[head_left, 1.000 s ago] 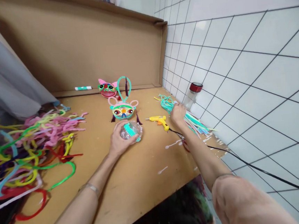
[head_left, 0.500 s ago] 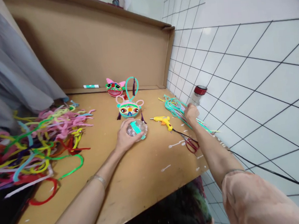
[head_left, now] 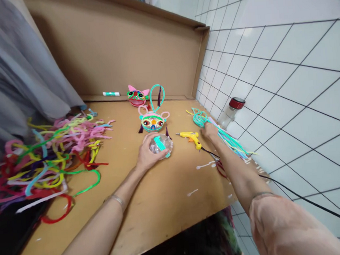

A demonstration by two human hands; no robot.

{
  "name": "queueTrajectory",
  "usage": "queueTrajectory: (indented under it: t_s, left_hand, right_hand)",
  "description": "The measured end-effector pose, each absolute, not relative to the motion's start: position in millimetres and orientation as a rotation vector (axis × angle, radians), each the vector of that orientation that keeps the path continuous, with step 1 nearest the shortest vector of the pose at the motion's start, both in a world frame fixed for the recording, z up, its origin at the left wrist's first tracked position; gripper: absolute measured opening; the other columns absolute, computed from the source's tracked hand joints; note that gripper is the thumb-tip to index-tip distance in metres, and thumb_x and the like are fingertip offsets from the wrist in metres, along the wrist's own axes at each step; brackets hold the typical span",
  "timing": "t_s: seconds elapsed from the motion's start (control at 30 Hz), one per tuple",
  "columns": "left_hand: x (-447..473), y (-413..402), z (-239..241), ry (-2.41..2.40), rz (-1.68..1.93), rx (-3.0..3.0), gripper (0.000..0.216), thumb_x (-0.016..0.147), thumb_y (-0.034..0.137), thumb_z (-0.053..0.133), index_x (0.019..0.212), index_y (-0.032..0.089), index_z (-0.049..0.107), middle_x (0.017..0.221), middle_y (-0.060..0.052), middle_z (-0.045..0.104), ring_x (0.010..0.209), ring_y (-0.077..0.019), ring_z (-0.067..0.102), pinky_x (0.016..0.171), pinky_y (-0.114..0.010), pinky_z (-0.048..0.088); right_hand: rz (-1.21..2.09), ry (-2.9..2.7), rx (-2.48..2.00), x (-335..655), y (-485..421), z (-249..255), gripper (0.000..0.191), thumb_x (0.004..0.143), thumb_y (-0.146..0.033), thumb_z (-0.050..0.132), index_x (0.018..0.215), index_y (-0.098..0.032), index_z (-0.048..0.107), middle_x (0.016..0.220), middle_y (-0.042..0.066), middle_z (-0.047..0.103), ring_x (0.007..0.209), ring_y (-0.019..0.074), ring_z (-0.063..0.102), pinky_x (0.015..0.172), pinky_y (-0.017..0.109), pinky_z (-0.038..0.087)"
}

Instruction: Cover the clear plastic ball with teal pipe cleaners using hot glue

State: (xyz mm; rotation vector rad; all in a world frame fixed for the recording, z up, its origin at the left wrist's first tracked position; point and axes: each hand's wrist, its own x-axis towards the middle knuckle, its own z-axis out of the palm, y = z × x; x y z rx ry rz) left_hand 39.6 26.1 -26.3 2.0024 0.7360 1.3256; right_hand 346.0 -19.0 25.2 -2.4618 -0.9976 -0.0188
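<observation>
My left hand (head_left: 148,153) is wrapped round a clear plastic ball (head_left: 161,144) with a teal pipe-cleaner band, resting on the wooden table (head_left: 152,200). Over at the right, my right hand (head_left: 209,131) reaches into a bundle of teal pipe cleaners (head_left: 214,129) lying near the tiled wall, its fingers closed among the strands. Between the two hands lies a yellow glue gun (head_left: 190,137). Just behind the ball stands a finished teal and pink animal-face craft (head_left: 153,122), and another pink and green one (head_left: 137,97) stands farther back.
A big heap of mixed-colour pipe cleaners (head_left: 47,158) covers the table's left side. A red-lidded jar (head_left: 231,112) stands against the wall. Red-handled scissors (head_left: 221,167) and a black cord (head_left: 298,195) lie at the right edge. A green marker (head_left: 111,93) sits by the cardboard backing.
The view has shifted, so everything sits further right in the frame. My right hand has stayed in the teal bundle, shifting slightly among the strands. My left hand keeps hold of the ball.
</observation>
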Motion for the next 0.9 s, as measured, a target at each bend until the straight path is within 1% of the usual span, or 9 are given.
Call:
queueTrajectory:
  t_s: [0.07,0.17,0.3,0.37,0.47,0.57,0.67,0.77,0.9]
  left_hand:
    - [39.9,26.3,-26.2,0.729,1.332,1.997,0.060,0.063,0.045,0.079,0.114,0.019,0.061,0.123,-0.011,0.064,0.118,-0.0296,0.061,0.105,-0.047,0.049]
    - [40.2,26.4,-26.0,0.733,1.327,1.982,0.059,0.063,0.045,0.079,0.113,0.020,0.061,0.123,-0.011,0.064,0.117,-0.0293,0.062,0.105,-0.047,0.049]
    - [39.6,25.9,-25.8,0.759,1.309,1.959,0.061,0.062,0.045,0.079,0.113,0.019,0.060,0.123,-0.012,0.064,0.117,-0.0301,0.062,0.104,-0.047,0.050]
    - [39.4,25.6,-25.7,0.765,1.302,1.953,0.061,0.062,0.046,0.079,0.114,0.019,0.060,0.123,-0.012,0.064,0.117,-0.0303,0.062,0.104,-0.047,0.050]
    - [39.7,25.6,-25.5,0.769,1.301,1.949,0.062,0.062,0.046,0.079,0.114,0.020,0.060,0.124,-0.011,0.063,0.117,-0.0304,0.062,0.104,-0.047,0.050]
    - [40.2,25.2,-24.6,0.766,1.300,1.945,0.062,0.062,0.046,0.079,0.114,0.019,0.060,0.123,-0.012,0.064,0.116,-0.0302,0.062,0.104,-0.047,0.050]
    - [40.4,24.6,-23.3,0.758,1.305,1.948,0.060,0.062,0.047,0.078,0.112,0.019,0.061,0.122,-0.012,0.065,0.116,-0.0301,0.062,0.103,-0.047,0.050]
    - [40.5,24.7,-23.5,0.745,1.317,1.949,0.061,0.061,0.047,0.079,0.112,0.019,0.060,0.123,-0.012,0.064,0.116,-0.0302,0.062,0.104,-0.047,0.050]
    - [41.4,26.3,-26.0,0.732,1.321,1.946,0.062,0.061,0.046,0.079,0.113,0.018,0.060,0.124,-0.013,0.063,0.118,-0.0305,0.061,0.105,-0.047,0.049]
  right_hand:
    - [0.010,-0.953,-2.378,349.9,-14.8,28.6,0.005,0.077,-0.012,0.065,0.076,-0.010,0.070,0.094,0.018,0.074,0.100,0.0298,0.069,0.085,0.034,0.049]
    - [0.039,-0.886,-2.190,360.9,-9.7,46.7,0.017,0.087,-0.017,0.056,0.076,-0.013,0.068,0.081,0.010,0.073,0.083,0.0210,0.069,0.076,0.028,0.050]
    - [0.126,-0.760,-1.911,375.3,-3.7,81.9,0.030,0.099,-0.025,0.039,0.105,-0.011,0.064,0.082,0.004,0.070,0.059,0.0090,0.058,0.061,0.022,0.049]
    - [0.204,-0.711,-1.797,380.0,-4.0,97.6,0.033,0.102,-0.026,0.036,0.119,-0.010,0.059,0.092,0.006,0.070,0.065,0.0079,0.060,0.066,0.023,0.052]
    - [0.320,-0.668,-1.661,382.4,-10.3,114.5,0.034,0.098,-0.036,0.053,0.125,-0.015,0.058,0.119,0.009,0.065,0.099,0.0173,0.065,0.087,0.038,0.057]
    - [0.391,-0.651,-1.550,379.6,-18.6,123.4,0.039,0.094,-0.040,0.060,0.126,-0.018,0.058,0.128,0.009,0.060,0.111,0.0224,0.062,0.093,0.045,0.056]
    - [0.425,-0.653,-1.461,372.8,-22.4,125.6,0.032,0.098,-0.036,0.053,0.124,-0.017,0.058,0.119,0.008,0.065,0.100,0.0171,0.065,0.088,0.038,0.057]
    - [0.443,-0.671,-1.398,361.7,-21.7,121.8,0.019,0.100,-0.023,0.044,0.110,-0.017,0.059,0.095,0.002,0.071,0.074,0.0085,0.065,0.074,0.025,0.056]
    - [0.456,-0.716,-1.159,338.9,-22.7,108.7,0.006,0.089,-0.014,0.057,0.086,-0.019,0.057,0.076,-0.003,0.069,0.066,0.0071,0.067,0.069,0.021,0.056]
